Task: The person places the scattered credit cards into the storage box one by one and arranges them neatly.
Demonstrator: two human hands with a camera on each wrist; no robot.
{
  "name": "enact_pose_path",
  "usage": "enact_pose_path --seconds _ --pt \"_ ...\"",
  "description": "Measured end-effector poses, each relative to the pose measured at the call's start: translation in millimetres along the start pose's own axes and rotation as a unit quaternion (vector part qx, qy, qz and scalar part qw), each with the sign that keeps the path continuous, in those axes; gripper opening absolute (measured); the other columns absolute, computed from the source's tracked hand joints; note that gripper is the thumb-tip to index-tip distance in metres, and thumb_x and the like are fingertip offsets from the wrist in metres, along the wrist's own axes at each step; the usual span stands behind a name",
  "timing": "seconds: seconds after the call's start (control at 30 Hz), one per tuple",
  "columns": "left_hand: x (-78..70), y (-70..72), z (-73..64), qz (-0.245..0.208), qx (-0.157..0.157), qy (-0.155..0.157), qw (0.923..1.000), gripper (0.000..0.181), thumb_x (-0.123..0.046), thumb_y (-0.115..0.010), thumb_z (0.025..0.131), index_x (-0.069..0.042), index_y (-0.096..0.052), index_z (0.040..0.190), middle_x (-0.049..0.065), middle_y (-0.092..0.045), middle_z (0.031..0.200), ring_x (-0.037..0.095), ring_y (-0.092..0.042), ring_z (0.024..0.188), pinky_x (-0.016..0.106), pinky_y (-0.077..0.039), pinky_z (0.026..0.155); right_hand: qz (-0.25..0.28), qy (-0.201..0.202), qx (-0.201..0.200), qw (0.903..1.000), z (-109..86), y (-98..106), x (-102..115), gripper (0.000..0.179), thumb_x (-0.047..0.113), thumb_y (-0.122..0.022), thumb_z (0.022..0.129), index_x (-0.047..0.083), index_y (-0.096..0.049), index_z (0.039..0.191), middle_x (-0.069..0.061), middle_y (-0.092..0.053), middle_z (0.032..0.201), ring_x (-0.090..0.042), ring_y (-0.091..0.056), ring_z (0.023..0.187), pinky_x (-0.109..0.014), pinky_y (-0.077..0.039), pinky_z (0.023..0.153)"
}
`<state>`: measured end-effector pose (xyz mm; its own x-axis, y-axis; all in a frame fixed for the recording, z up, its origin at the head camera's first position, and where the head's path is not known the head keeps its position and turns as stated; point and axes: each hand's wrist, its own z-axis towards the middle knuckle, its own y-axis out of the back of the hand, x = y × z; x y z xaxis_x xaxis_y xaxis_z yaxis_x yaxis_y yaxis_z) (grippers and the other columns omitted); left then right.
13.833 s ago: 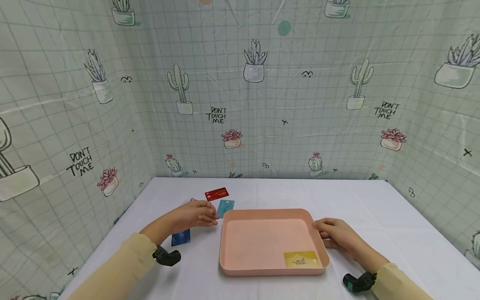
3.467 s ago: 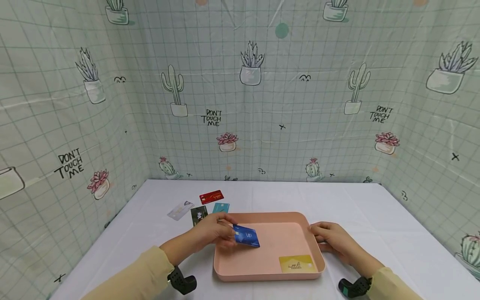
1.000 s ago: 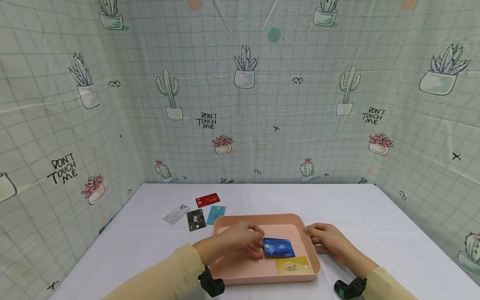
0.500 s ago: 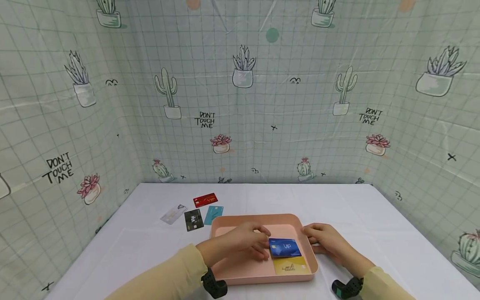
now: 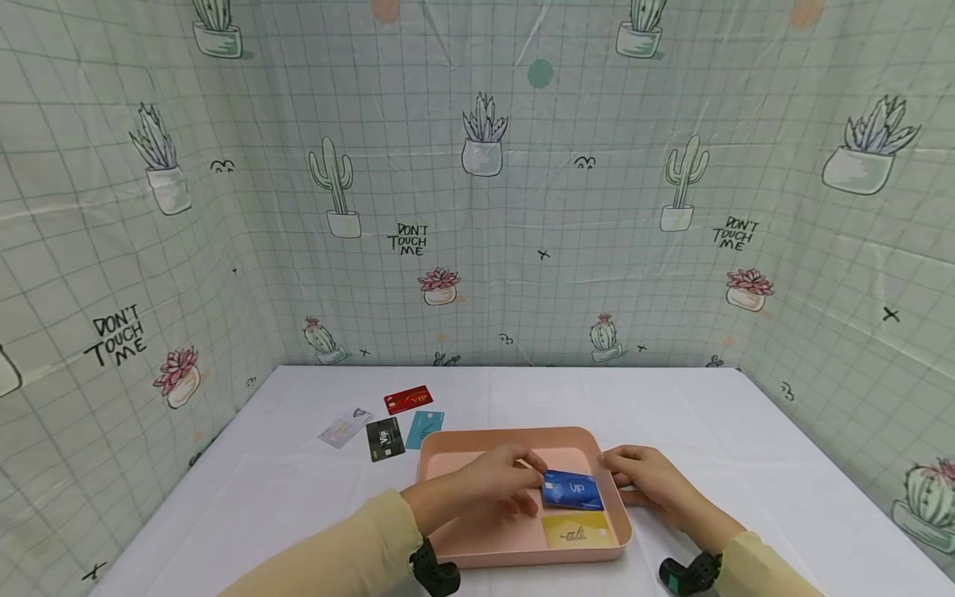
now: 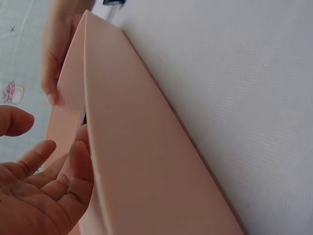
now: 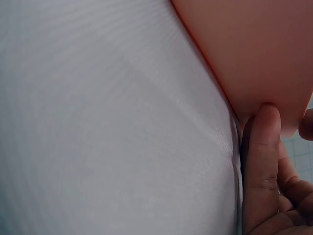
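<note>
In the head view my left hand is inside the pink tray, beside a blue VIP card. In the left wrist view its thumb and fingers are apart with nothing between them. The blue card lies just behind a yellow card at the tray's right end. My right hand holds the tray's right edge. From the right wrist view, one finger presses on the tray's outer wall, and another fingertip shows near the rim.
Left of the tray on the white table lie a red VIP card, a teal card, a black VIP card and a pale grey card. A patterned cloth stands behind the table.
The blue card went from the table into the tray, carried by my left hand. Over the last second it slid right beside the yellow card and left my fingers. My right hand stayed on the tray.
</note>
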<state>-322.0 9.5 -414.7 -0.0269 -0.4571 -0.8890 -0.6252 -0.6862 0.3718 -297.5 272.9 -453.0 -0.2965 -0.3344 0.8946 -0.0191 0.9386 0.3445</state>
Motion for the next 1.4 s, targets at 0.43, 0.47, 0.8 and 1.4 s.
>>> enact_pose_path --seconds 0.43,0.47,0.8,1.4 --pt "-8.2 -4.0 -6.3 0.071 -0.025 -0.018 0.9970 0.021 -0.017 -0.068 0.096 -0.007 -0.069 0.115 0.004 -0.072 0.105 0.022 -0.072 0.076 0.034 -0.056 0.064 -0.002 0.009 0.000 1.0000 -0.1 -2.0 2.4 0.051 0.031 -0.060 0.103 -0.010 -0.057 0.134 -0.013 -0.071 0.108 -0.015 -0.068 0.090 -0.032 -0.062 0.074" --pt "-8.7 -4.2 -6.7 0.074 -0.025 -0.017 0.9968 0.021 -0.017 -0.068 0.096 -0.007 -0.070 0.115 0.003 -0.071 0.103 0.022 -0.072 0.075 0.034 -0.056 0.064 -0.002 0.009 -0.001 1.0000 0.2 -2.1 2.2 0.051 0.031 -0.061 0.103 -0.010 -0.057 0.134 -0.013 -0.071 0.108 -0.015 -0.068 0.090 -0.032 -0.062 0.074" --pt "-4.6 -1.6 -6.2 0.046 -0.004 -0.013 0.9988 0.019 -0.016 -0.066 0.098 -0.006 -0.070 0.114 0.006 -0.073 0.089 0.023 -0.074 0.075 0.033 -0.058 0.064 0.006 0.006 0.002 1.0000 0.8 -2.7 0.9 0.052 0.030 -0.061 0.103 -0.011 -0.056 0.134 -0.013 -0.071 0.107 -0.016 -0.069 0.090 -0.033 -0.063 0.075" --pt "-3.5 5.8 -14.3 0.035 -0.010 -0.020 0.9991 0.020 -0.015 -0.065 0.099 -0.005 -0.069 0.116 0.007 -0.072 0.098 0.022 -0.072 0.077 0.033 -0.058 0.063 0.002 -0.001 -0.006 1.0000 -0.8 -0.4 -0.7 0.052 0.031 -0.061 0.103 -0.010 -0.057 0.134 -0.015 -0.070 0.110 -0.017 -0.068 0.092 -0.033 -0.062 0.076"
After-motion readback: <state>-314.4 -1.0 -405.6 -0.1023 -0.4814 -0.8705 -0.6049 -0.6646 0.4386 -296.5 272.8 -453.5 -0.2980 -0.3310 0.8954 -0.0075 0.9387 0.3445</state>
